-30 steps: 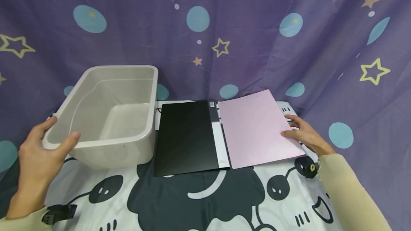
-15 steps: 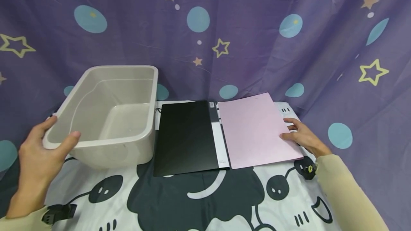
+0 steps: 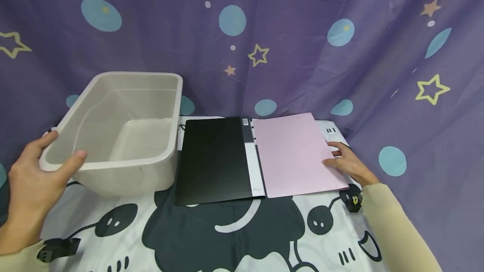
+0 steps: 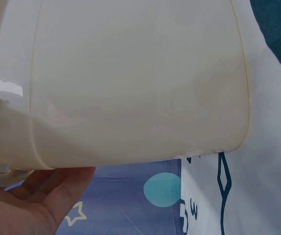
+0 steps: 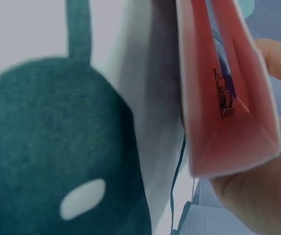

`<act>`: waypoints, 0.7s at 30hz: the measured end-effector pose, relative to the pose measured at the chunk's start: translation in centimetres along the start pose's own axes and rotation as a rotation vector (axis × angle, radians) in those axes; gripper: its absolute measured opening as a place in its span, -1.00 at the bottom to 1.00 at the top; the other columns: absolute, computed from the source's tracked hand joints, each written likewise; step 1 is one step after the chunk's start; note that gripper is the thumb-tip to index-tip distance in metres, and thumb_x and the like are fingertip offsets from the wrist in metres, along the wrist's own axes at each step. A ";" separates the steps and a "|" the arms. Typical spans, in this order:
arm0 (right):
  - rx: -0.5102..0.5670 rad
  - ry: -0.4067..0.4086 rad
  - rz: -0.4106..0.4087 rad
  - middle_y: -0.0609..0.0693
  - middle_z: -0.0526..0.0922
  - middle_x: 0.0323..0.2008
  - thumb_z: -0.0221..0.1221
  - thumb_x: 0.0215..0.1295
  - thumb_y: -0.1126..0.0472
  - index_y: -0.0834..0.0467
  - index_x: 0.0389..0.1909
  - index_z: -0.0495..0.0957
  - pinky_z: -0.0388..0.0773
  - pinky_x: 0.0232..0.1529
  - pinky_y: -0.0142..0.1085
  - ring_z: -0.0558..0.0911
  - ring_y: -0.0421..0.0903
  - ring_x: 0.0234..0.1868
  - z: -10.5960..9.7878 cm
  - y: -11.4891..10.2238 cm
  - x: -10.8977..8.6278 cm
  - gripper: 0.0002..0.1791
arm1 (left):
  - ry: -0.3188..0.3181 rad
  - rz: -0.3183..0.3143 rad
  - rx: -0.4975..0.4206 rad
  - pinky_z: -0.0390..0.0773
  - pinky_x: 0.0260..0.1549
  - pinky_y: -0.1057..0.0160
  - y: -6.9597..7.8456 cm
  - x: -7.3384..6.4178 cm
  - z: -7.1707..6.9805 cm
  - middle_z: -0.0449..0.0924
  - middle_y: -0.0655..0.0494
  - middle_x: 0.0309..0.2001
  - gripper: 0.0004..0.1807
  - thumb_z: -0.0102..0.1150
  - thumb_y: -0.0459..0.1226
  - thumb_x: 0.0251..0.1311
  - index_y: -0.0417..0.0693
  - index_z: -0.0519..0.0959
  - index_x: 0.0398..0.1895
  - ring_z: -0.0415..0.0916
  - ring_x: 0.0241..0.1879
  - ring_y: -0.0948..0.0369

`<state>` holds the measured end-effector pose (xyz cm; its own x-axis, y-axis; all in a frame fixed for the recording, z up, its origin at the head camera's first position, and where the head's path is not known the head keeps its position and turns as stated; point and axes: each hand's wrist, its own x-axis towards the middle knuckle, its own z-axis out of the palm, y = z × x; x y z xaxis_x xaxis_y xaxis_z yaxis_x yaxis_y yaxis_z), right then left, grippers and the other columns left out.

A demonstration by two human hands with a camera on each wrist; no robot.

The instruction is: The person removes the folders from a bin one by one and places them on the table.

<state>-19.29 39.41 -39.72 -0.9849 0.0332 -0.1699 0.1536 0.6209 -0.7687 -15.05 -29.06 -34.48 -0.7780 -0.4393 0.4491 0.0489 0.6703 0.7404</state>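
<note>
On the left stands a beige plastic bin (image 3: 124, 179); my left hand (image 3: 35, 184) grips its near left corner, thumb over the rim. In the left wrist view the bin's smooth outer wall (image 4: 135, 83) fills most of the frame, fingers curled at the rim. My right hand (image 3: 348, 165) holds a pink file folder (image 3: 295, 158) by its right edge, thumb on top. End-on in the right wrist view, that folder (image 5: 233, 152) shows a wide spine and a metal clip (image 5: 223, 93) inside. A black folder (image 3: 215, 158) with a white spine strip lies between bin and pink folder.
A cartoon-print cloth (image 3: 227, 242) in white and dark grey covers the table. Right behind the bin and folders hangs a purple curtain (image 3: 287, 66) with stars and blue spots. Nothing inside the bin shows.
My right hand has come slightly down and left, and the pink folder's right side has sunk lower with it. The head view has shifted a little. My left hand keeps its grip on the bin.
</note>
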 end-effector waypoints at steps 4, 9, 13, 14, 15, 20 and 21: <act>-0.003 -0.009 0.016 0.42 0.39 0.08 0.28 0.14 0.21 0.23 0.44 0.00 0.55 -0.30 -0.15 0.57 0.09 -0.20 0.3 0.0 0.2 -0.10 | -0.005 -0.008 0.000 0.11 0.01 0.59 -0.1 0.1 -0.2 0.32 0.01 0.34 -0.19 0.39 -0.19 -0.01 0.11 0.31 0.39 0.32 0.20 -0.08; -0.031 -0.013 0.020 0.42 0.41 0.08 0.28 0.15 0.20 0.25 0.44 -0.01 0.53 -0.27 -0.17 0.56 0.09 -0.19 0.4 0.0 0.4 -0.08 | -0.014 -0.016 0.003 0.13 0.01 0.57 -0.3 0.1 -0.2 0.31 0.01 0.34 -0.18 0.39 -0.18 0.00 0.13 0.29 0.40 0.33 0.18 -0.14; -0.056 -0.015 0.028 0.42 0.42 0.08 0.29 0.15 0.18 0.25 0.45 0.00 0.51 -0.23 -0.17 0.55 0.09 -0.16 0.4 0.1 0.5 -0.08 | -0.012 -0.012 -0.003 0.13 0.00 0.58 -0.3 0.2 -0.2 0.32 0.03 0.34 -0.18 0.39 -0.18 -0.01 0.13 0.30 0.40 0.34 0.17 -0.15; -0.061 -0.016 0.031 0.42 0.42 0.09 0.29 0.15 0.17 0.25 0.45 -0.01 0.51 -0.22 -0.17 0.55 0.10 -0.15 0.5 0.1 0.5 -0.07 | -0.010 -0.008 -0.006 0.14 0.00 0.58 -0.3 0.2 -0.1 0.32 0.02 0.34 -0.18 0.39 -0.19 -0.01 0.12 0.30 0.39 0.34 0.17 -0.15; -0.067 -0.015 0.036 0.42 0.42 0.09 0.30 0.14 0.17 0.25 0.45 0.00 0.51 -0.22 -0.17 0.55 0.10 -0.14 0.5 0.2 0.5 -0.07 | -0.009 -0.008 -0.006 0.14 0.00 0.58 -0.4 0.2 -0.1 0.32 0.03 0.34 -0.18 0.39 -0.18 -0.01 0.13 0.31 0.39 0.34 0.17 -0.12; -0.090 -0.012 0.037 0.43 0.40 0.11 0.28 0.16 0.16 0.25 0.45 -0.02 0.50 -0.19 -0.14 0.53 0.13 -0.12 0.6 0.1 0.3 -0.07 | -0.003 -0.012 -0.012 0.18 -0.02 0.57 -0.5 0.1 0.0 0.35 0.06 0.32 -0.19 0.41 -0.18 -0.02 0.17 0.33 0.38 0.33 0.15 0.23; -0.092 -0.012 0.036 0.43 0.40 0.11 0.28 0.16 0.17 0.25 0.45 -0.02 0.49 -0.19 -0.14 0.53 0.13 -0.12 0.6 0.0 0.3 -0.08 | -0.002 -0.017 -0.010 0.19 -0.03 0.57 -0.5 0.1 0.0 0.36 0.07 0.32 -0.19 0.41 -0.18 -0.02 0.19 0.33 0.38 0.32 0.13 0.28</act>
<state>-19.52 38.94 -40.19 -0.9777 0.0478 -0.2046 0.1805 0.6890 -0.7019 -15.15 -29.48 -34.78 -0.7800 -0.4495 0.4355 0.0421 0.6566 0.7531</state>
